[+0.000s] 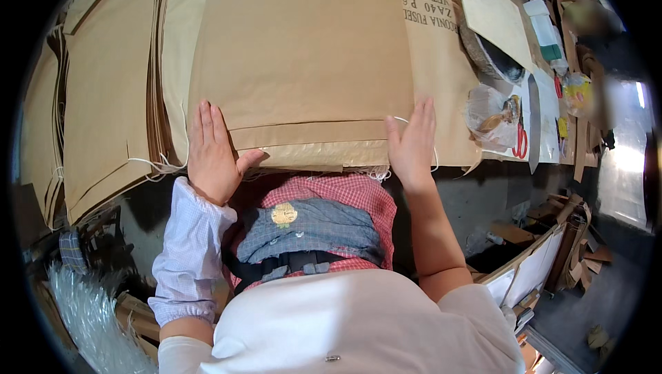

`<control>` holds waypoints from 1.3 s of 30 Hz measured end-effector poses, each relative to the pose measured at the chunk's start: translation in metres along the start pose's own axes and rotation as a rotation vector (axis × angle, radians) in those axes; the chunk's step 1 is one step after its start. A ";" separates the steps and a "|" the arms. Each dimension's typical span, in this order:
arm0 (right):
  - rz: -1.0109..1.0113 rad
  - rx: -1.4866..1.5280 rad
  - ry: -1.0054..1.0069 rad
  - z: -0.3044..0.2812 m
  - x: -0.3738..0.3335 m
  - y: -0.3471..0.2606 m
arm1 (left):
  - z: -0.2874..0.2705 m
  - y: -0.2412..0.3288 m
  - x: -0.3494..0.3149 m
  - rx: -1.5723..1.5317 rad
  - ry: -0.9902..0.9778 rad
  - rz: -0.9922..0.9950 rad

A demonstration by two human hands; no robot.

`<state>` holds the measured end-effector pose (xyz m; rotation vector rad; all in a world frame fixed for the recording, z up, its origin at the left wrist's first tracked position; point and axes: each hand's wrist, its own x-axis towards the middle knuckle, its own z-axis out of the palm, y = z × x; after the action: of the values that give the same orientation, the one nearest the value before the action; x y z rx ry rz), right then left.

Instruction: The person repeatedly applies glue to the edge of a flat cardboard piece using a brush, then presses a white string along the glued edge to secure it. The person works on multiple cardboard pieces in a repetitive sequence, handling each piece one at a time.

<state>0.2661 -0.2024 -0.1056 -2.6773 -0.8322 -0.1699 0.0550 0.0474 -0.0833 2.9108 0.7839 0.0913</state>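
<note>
A large brown paper sack (303, 50) lies flat in front of me, its near end crossed by a folded brown strip (310, 134). Below that strip a paler, shiny band (317, 155) shows, with white threads at the edge. My left hand (212, 157) rests at the sack's near left corner, fingers stretched out and thumb pointing inward. At the near right corner my right hand (414, 146) stands more on edge along the side, its fingers straight. A white string (436, 157) runs beside it. Neither hand grips anything that I can see.
Stacked brown paper sacks (110, 91) with loose strings lie to the left. On the right are a pale board (493, 12), a clear plastic bag (486, 115), red-handled scissors (520, 141) and a long blade (534, 122). Cardboard scraps (589, 264) lie on the floor.
</note>
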 end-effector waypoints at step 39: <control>0.608 1.324 -0.413 -0.060 0.008 0.059 | -0.068 -0.033 0.052 -1.824 -0.398 -0.383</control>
<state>0.3049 -0.2645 -0.0642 -1.5362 -0.0452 0.8050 0.0776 0.1095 -0.0194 0.9981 0.5793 0.0964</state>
